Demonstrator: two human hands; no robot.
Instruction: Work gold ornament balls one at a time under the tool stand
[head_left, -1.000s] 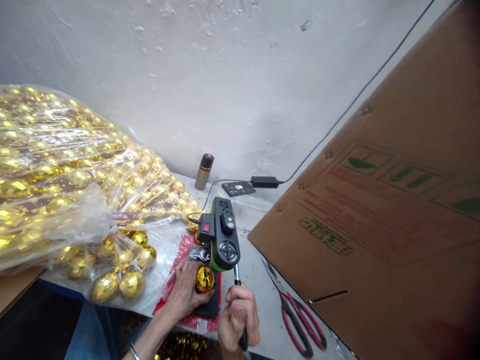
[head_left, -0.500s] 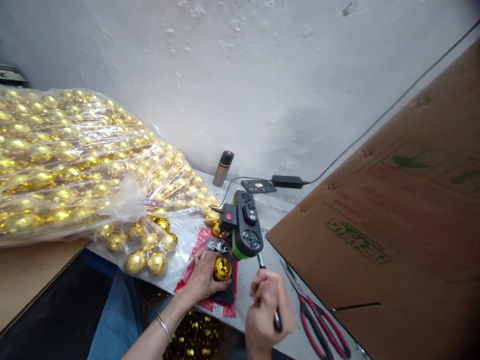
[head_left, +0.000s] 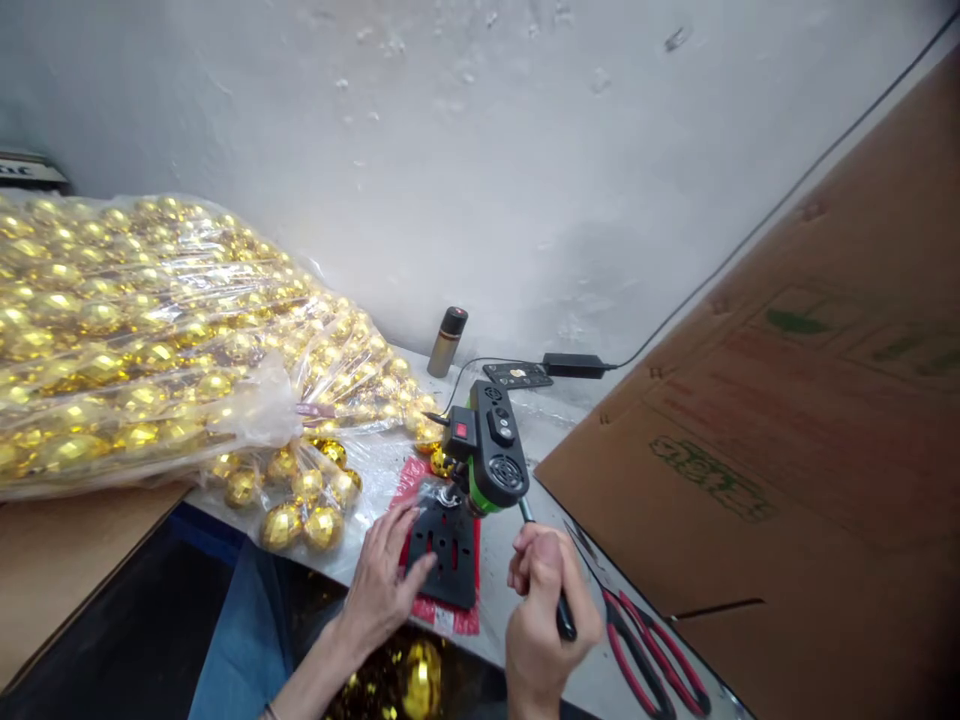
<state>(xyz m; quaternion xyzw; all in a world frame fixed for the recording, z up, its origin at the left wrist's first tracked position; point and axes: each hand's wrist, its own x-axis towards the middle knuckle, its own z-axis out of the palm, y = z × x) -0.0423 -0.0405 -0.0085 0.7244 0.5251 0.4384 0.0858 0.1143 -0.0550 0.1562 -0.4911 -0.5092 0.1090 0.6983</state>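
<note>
Here: your right hand (head_left: 551,612), clenched round black-gripped metal lever (head_left: 526,510); black-and-green bench drill (head_left: 492,452) attached. Your left hand (head_left: 384,580), empty, fingers spread over left edge of black slotted base plate (head_left: 444,552). Gold mirror-faceted ball (head_left: 422,680), below grey table's (head_left: 492,590) front edge, blurred; whether falling or resting, hard to tell.

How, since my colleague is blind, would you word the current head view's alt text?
A person's right hand grips the black-handled metal lever of a black-and-green machine; the open left hand is at its slotted black base. Left lies a clear plastic bag of faceted gold balls; right, a brown cardboard box.
</note>
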